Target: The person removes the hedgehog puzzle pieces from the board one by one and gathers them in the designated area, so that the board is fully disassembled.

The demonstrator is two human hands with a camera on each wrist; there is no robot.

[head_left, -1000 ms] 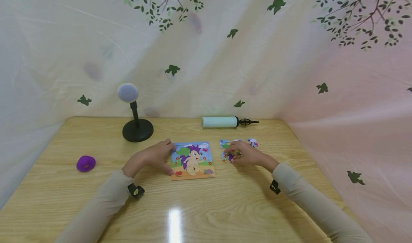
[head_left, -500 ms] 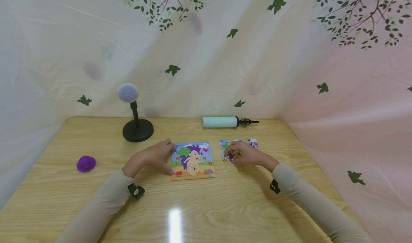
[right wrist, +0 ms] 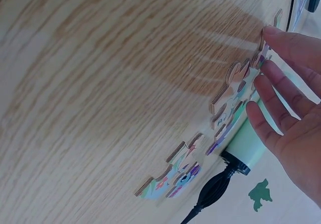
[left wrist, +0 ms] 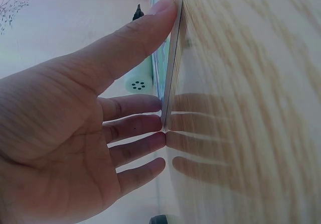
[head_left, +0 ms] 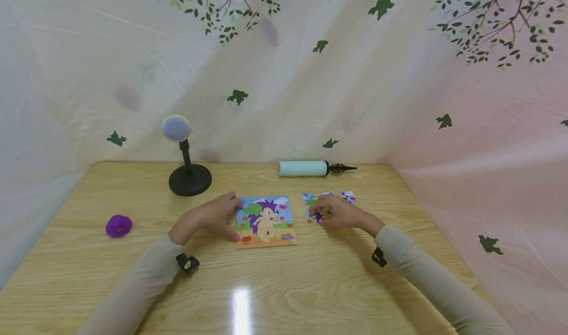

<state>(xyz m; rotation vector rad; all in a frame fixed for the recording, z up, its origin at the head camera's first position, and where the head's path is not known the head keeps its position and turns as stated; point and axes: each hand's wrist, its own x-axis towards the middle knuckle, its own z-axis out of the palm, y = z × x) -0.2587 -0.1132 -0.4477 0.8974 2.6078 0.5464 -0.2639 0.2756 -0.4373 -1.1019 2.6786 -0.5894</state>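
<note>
In the head view a picture board [head_left: 266, 221] with a purple-haired hedgehog lies flat at mid table. My left hand [head_left: 214, 216] is at its left side. The left wrist view has the thumb [left wrist: 163, 13] resting on the board's edge [left wrist: 173, 58], while straight, spread fingers reach its corner. Right of the board lie several loose jigsaw pieces [head_left: 309, 217], partly covered by my right hand [head_left: 339, 211]. In the right wrist view, thumb and fingertips rest at the nearest jigsaw pieces [right wrist: 235, 96], with fingers extended and not wrapped around any.
Behind the pieces lies a pale green hand pump [head_left: 303, 168] with a black nozzle. A microphone-shaped object [head_left: 176, 129] on a round black stand [head_left: 190, 180] is at back left. A purple ring-like object [head_left: 118, 225] sits at the left. A printed curtain [head_left: 284, 78] hangs behind the table.
</note>
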